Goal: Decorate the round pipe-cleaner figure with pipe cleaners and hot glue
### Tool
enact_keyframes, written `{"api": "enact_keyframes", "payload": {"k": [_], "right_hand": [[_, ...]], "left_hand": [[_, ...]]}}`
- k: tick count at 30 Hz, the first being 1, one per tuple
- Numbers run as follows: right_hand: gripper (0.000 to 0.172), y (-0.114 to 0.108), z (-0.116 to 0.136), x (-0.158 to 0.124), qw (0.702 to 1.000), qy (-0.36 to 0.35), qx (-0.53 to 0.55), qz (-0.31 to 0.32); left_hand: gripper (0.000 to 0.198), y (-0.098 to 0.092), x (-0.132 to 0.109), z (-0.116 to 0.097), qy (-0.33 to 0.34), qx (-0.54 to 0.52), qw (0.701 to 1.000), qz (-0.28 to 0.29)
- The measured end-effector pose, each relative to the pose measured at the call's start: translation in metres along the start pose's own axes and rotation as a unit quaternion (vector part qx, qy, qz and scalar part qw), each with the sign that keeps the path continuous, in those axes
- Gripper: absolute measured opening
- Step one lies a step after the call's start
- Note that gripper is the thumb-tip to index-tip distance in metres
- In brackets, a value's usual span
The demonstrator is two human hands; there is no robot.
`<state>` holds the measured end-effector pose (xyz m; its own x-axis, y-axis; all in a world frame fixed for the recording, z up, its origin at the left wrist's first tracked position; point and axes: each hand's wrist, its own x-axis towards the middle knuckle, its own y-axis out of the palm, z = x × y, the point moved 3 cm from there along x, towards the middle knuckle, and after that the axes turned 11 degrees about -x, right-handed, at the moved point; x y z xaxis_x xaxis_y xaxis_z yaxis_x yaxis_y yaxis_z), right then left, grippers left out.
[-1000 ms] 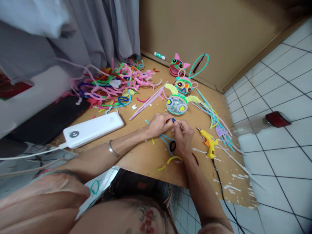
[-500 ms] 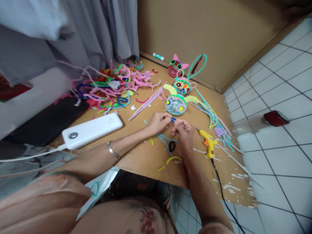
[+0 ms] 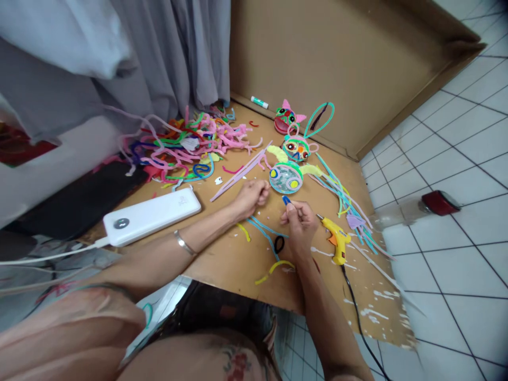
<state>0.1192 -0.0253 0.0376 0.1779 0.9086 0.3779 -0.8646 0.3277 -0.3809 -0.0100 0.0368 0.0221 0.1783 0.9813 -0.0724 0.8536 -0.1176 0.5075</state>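
Observation:
My right hand (image 3: 300, 219) pinches a short folded piece of blue pipe cleaner (image 3: 286, 200) between thumb and fingertips, its tip pointing up and away from me. To its left, my left hand (image 3: 252, 199) is closed with the fingers curled in; whether anything is inside is hidden. Just beyond both hands lies a round, shiny craft face (image 3: 286, 180) with pink-ringed yellow eyes, a green band and yellow fuzzy side pieces. Light blue pipe cleaners (image 3: 262, 228), a black loop (image 3: 279, 244) and a yellow piece (image 3: 273, 270) lie nearer to me.
A yellow glue gun (image 3: 336, 239) rests right of my right hand, its black cord trailing off the table. Two more craft faces (image 3: 296, 145) stand behind. A pipe cleaner heap (image 3: 190, 140) and a white power bank (image 3: 153, 216) lie left; more strands (image 3: 337, 185) lie right.
My hands have moved apart. The left has let go of the blue piece and drawn left, while the right keeps it. The view has tilted slightly.

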Motion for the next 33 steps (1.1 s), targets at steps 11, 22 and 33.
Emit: {"api": "enact_keyframes", "payload": {"k": [11, 22, 33], "right_hand": [[0.025, -0.007, -0.002, 0.007, 0.951, -0.213, -0.222, -0.036], [0.022, -0.009, -0.011, 0.015, 0.999, 0.005, -0.054, -0.007], [0.024, -0.011, -0.012, 0.019, 1.000, 0.022, -0.012, 0.020]], "left_hand": [[0.051, 0.003, -0.008, 0.001, -0.006, 0.063, 0.992, 0.112], [0.033, 0.002, -0.009, -0.003, 0.101, 0.168, 0.971, 0.134], [0.041, 0.003, -0.010, 0.004, 0.047, 0.171, 0.953, 0.245]]}}
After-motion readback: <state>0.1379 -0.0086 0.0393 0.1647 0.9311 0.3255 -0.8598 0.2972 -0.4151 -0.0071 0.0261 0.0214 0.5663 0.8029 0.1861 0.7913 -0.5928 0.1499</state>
